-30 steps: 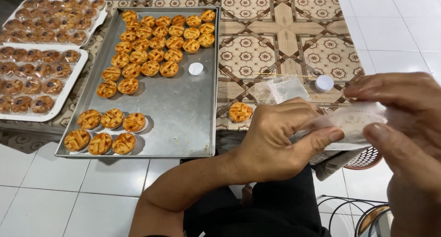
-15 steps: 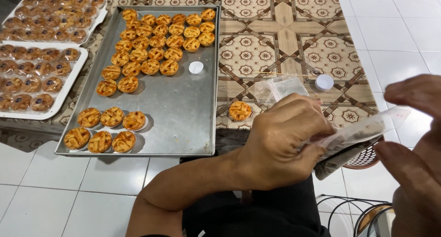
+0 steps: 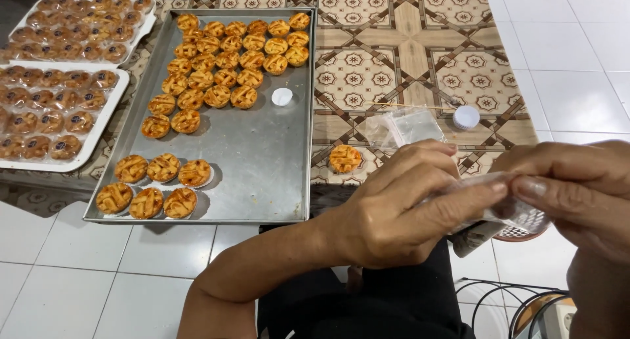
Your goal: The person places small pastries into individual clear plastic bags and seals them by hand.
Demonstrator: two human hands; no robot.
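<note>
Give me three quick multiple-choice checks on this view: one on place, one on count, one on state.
1. Where is the lone tart?
A on the patterned table
B in the metal tray
C on the floor

2. How many tarts sit in the near cluster of the metal tray?
A three
B six
C ten

3. What do both hands hold?
A a spoon
B nothing
C a clear plastic wrapper

Answers: 1 A, it lies beside the tray. 2 B, two rows of three. 3 C, left hand and right hand pinch it.
</note>
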